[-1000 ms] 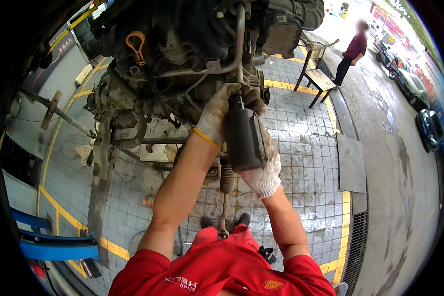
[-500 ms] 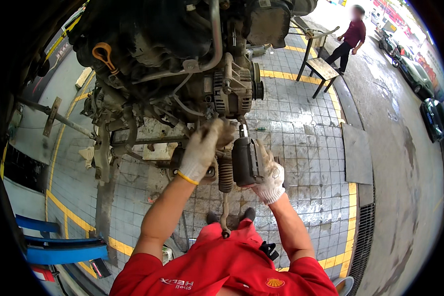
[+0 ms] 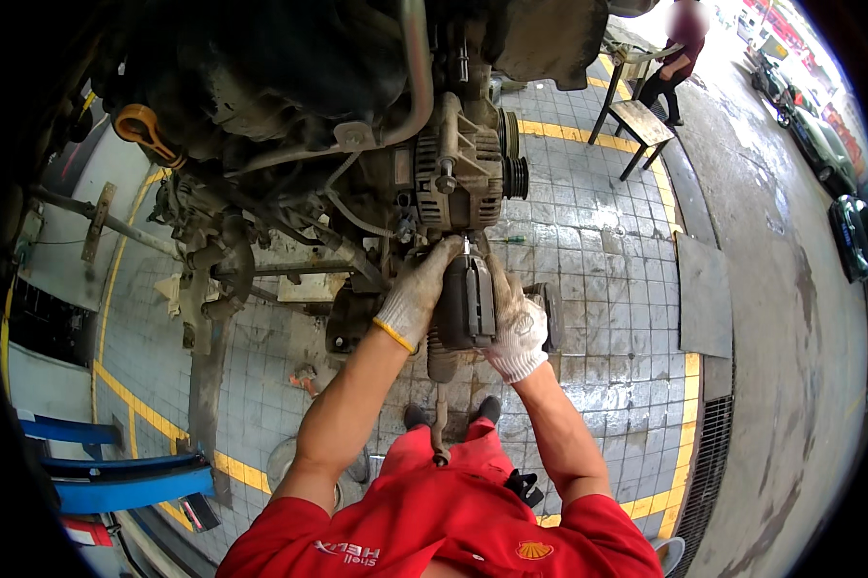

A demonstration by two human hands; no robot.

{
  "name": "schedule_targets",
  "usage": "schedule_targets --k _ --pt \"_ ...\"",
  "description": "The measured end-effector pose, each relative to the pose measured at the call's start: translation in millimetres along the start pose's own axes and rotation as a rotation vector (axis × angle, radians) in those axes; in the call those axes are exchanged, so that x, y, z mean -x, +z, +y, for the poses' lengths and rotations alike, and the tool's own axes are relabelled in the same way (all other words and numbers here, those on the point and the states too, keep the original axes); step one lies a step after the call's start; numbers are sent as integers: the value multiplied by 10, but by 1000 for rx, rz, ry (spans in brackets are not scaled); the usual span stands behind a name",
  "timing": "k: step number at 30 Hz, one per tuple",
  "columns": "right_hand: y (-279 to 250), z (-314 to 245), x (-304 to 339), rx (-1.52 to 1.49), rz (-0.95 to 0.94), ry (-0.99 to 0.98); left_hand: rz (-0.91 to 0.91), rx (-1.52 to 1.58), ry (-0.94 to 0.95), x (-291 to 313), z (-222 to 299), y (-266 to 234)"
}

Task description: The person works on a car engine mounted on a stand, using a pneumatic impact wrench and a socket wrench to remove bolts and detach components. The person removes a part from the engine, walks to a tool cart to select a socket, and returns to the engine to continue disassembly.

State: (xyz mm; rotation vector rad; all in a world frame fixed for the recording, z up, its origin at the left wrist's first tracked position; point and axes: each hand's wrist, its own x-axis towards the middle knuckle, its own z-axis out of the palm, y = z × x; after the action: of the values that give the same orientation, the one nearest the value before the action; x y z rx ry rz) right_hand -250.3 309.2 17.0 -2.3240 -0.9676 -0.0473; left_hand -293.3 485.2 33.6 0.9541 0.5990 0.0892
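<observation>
My right hand point(image 3: 519, 332), in a white knit glove, is closed round the grip of a black impact wrench point(image 3: 468, 303). The wrench points away from me, its bright socket point(image 3: 468, 247) just below the alternator point(image 3: 458, 183) on the engine. Whether the socket sits on a bolt is hidden. My left hand point(image 3: 422, 289), in a dirty white glove with a yellow cuff, lies against the left side of the wrench's nose. Its fingers curl in by the socket, with their tips partly hidden.
The large engine point(image 3: 280, 106) fills the upper left, with an orange ring handle point(image 3: 145, 130). A ribbed rubber boot point(image 3: 441, 361) hangs below the wrench. Blue lift arms point(image 3: 131, 486) stand at lower left. A small metal table point(image 3: 641, 125) and a person point(image 3: 680, 63) are at far right.
The impact wrench has moved slightly left and nearer the alternator's underside. My left hand has shifted right and down to the wrench's nose. The engine looms closer, and the person has turned.
</observation>
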Motion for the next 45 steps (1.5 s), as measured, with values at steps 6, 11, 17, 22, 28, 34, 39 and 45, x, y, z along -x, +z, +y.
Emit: schedule_targets --k 6,11,17,22,28,34,39,45 --pt "137 155 174 -16 32 -59 -21 -127 106 -39 -239 -85" --pt "122 97 203 -21 55 21 -64 -2 68 -147 -147 82" --pt "56 106 123 -113 37 27 -153 115 -9 -297 -283 34" --pt "154 221 96 -249 -34 70 -152 102 8 -362 -316 41" --pt "118 120 51 -244 -4 -55 -173 17 54 -155 -79 204" --pt "147 140 108 -243 -28 -23 -89 -71 35 32 50 297" --pt "169 182 192 -181 31 -75 -130 -10 105 123 23 325" --pt "160 207 292 -247 47 -62 -243 374 7 -291 -219 148"
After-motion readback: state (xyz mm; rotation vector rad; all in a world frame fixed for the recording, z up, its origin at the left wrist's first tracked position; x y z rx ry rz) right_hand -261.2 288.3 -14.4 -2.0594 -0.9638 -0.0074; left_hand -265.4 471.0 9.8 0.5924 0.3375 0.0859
